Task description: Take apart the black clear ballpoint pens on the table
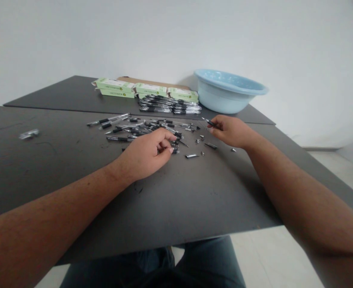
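Note:
My right hand (229, 131) is closed around a pen part (210, 122) with a black grip and a pointed tip facing left, just above the table. My left hand (149, 154) hovers at the near edge of a scattered heap of pen parts (140, 129). Its fingers are bent, with a gap between thumb and forefinger. A black pen piece (175, 151) lies by the thumb tip. Between the hands are a short clear-and-black piece (192, 156), a dark pen piece (211, 146) and several small silver cone tips (201, 137).
Behind the heap lies a stack of pens (170, 105) before green-and-white boxes (116, 89). A light blue basin (224, 96) stands at the back right near the wall. Small clear pieces (29, 134) lie far left on the dark table (170, 208).

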Demonstrator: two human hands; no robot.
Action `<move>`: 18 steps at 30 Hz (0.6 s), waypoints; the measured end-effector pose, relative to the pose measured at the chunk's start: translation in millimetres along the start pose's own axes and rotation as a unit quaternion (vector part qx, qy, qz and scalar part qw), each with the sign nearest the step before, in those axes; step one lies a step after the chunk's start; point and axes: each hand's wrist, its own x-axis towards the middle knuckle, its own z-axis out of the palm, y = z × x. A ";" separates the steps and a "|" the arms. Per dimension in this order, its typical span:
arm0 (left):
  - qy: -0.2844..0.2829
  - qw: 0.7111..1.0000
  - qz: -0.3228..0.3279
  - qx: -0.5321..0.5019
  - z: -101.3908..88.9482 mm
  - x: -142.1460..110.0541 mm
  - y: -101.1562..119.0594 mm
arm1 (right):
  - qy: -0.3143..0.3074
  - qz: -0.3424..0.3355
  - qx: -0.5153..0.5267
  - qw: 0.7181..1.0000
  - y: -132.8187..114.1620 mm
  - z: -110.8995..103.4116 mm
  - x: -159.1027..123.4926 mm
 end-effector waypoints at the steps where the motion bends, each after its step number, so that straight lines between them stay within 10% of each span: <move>1: -0.002 1.000 0.001 0.000 0.2 0.0 -0.3 | -0.006 -0.003 -0.008 1.000 -1.8 2.1 -0.2; 18: -0.010 1.000 0.002 0.013 1.4 0.5 0.2 | -0.059 0.044 -0.115 0.991 -7.1 35.9 15.7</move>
